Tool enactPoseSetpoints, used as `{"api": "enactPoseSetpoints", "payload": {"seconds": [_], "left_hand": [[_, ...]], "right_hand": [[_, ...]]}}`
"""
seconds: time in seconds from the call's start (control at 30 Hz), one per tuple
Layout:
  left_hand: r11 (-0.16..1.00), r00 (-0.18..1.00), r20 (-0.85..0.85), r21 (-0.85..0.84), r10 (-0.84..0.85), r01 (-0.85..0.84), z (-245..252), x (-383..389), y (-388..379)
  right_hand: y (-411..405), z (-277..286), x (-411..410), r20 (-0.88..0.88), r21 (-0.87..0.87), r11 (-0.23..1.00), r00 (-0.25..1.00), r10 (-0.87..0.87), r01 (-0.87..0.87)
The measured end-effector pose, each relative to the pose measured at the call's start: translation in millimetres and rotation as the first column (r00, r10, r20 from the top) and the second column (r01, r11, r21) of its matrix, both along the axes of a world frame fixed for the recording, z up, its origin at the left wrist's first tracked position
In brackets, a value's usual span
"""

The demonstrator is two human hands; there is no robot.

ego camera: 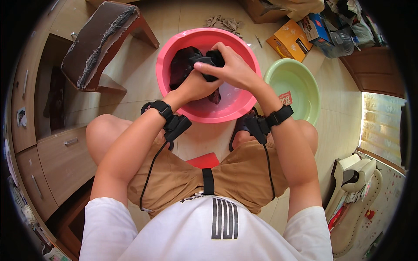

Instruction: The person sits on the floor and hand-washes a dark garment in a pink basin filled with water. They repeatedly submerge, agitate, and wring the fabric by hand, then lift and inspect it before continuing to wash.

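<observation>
A pink plastic basin [209,118] stands on the floor before me, with cloudy water in its bottom. Wet black cloth [185,63] lies bunched at the basin's left and middle. Part of it is gathered between my hands, above the water. My left hand [202,84] is beneath the bunch, its fingers mostly hidden by the cloth and the other hand. From the right, my right hand [230,67] curls over the same bunch, thumb and fingers around it. A dark reddish end of cloth [214,97] hangs below the hands.
A light green basin [313,88] with a red-and-white packet or label [285,98] stands at the right. A torn brown stool [94,45] is at the upper left, beside wooden drawers [62,160]. An orange box [290,40] and a crumpled beige cloth [223,23] lie beyond the basins.
</observation>
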State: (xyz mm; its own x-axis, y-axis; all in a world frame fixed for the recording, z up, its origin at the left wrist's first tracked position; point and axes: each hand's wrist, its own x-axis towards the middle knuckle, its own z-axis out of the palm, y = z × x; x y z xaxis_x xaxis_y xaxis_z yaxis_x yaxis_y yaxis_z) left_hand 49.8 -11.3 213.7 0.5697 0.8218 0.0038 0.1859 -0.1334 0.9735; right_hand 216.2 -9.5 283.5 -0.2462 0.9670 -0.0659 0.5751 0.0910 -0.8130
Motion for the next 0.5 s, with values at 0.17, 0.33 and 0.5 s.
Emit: {"api": "enactPoseSetpoints", "payload": {"seconds": [0.17, 0.33, 0.5], "left_hand": [[0.959, 0.877, -0.462, 0.164, -0.132, 0.231, 11.4, -5.1, -4.6], [0.984, 0.925, -0.363, 0.087, -0.112, 0.153, 12.9, -4.4, 0.2], [1.0, 0.994, -0.109, 0.028, 0.002, 0.001, 8.3, -2.0, 11.7]], "right_hand": [[-7.3, -7.6, -6.8, 0.074, -0.131, 0.987, 0.992, 0.106, -0.096], [-6.2, -13.9, -14.7, 0.018, 0.288, 0.957, 0.999, 0.035, -0.039], [6.0, -3.7, -12.4, -0.085, 0.252, 0.948, 0.981, -0.177, 0.193]]}}
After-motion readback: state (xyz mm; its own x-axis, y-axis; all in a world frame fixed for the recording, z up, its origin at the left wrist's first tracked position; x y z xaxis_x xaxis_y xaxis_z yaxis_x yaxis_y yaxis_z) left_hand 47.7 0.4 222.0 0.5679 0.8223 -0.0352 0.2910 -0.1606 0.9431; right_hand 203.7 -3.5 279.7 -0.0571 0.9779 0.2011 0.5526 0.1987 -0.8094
